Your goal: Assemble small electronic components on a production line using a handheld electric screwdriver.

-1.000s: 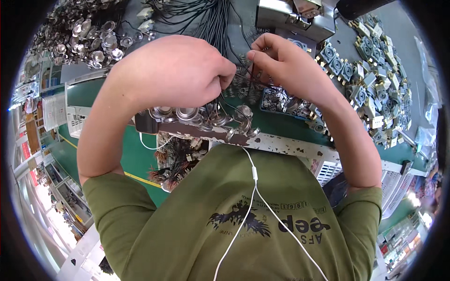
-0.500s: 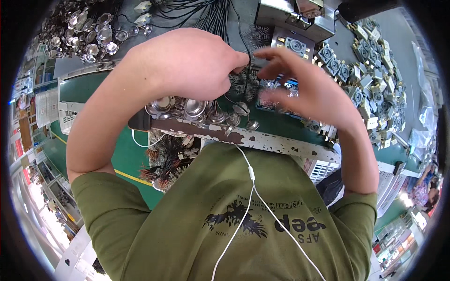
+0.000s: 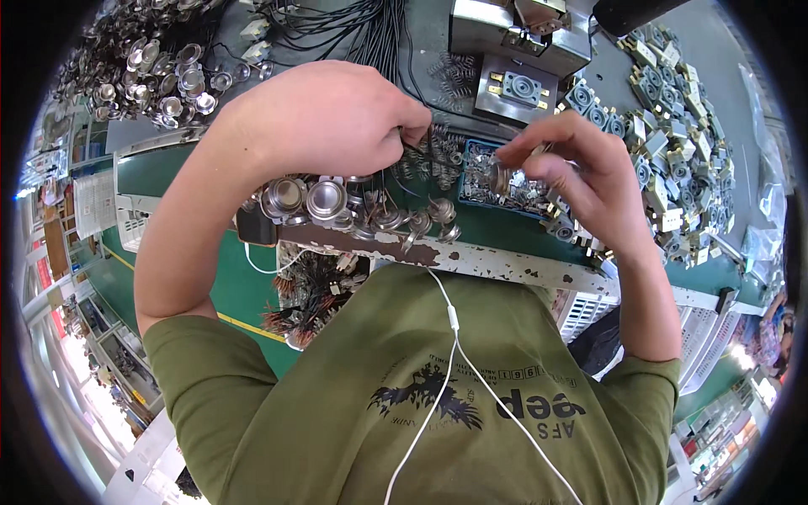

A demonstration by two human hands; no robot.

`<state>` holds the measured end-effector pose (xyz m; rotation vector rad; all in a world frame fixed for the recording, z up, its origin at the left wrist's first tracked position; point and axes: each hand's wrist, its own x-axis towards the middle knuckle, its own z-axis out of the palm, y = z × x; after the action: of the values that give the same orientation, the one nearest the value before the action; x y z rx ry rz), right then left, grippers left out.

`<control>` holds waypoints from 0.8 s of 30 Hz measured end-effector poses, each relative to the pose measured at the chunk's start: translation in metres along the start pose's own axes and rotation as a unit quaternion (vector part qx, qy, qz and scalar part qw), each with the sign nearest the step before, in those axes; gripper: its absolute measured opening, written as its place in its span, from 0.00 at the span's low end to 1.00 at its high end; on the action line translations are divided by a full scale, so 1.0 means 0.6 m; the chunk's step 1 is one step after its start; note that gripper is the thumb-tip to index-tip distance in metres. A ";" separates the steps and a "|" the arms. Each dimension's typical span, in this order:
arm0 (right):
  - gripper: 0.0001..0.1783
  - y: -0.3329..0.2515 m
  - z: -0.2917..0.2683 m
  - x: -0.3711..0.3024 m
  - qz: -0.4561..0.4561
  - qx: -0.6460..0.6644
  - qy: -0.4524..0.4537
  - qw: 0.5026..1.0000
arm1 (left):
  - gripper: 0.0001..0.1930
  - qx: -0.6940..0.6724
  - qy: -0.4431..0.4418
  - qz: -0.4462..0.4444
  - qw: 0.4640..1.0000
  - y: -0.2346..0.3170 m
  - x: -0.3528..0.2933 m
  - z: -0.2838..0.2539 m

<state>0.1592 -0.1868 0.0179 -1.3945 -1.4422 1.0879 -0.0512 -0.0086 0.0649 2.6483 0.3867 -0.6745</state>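
My left hand (image 3: 353, 118) is closed, thumb and finger pinched on a thin black cable (image 3: 433, 156) beside a pile of metal coil springs (image 3: 442, 168). My right hand (image 3: 589, 164) hovers over a blue tray (image 3: 497, 204) of small shiny metal parts. Its thumb and forefinger curl toward each other around a small piece I cannot make out. Below my left wrist lie several round metal discs with cables (image 3: 326, 199), along the bench edge.
A metal fixture (image 3: 515, 88) holding a grey square part stands behind the tray, before a steel block (image 3: 522, 38). Many grey and white switch-like parts (image 3: 669, 160) heap at the right. More metal discs (image 3: 168, 80) pile at the far left, near bundled black cables (image 3: 370, 38).
My right hand has moved right, away from the springs to above the blue tray, and its fingers have drawn together. My left hand has shifted slightly left and down.
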 end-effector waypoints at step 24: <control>0.21 -0.102 -0.060 0.051 0.079 -0.337 -0.061 0.936 | 0.10 -0.008 0.064 0.029 0.998 -0.017 -0.012 0.008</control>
<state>0.1755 -0.1555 0.0866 -1.9712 -1.9296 0.8082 -0.0627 -0.0029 0.0618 2.6844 0.3478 -0.4840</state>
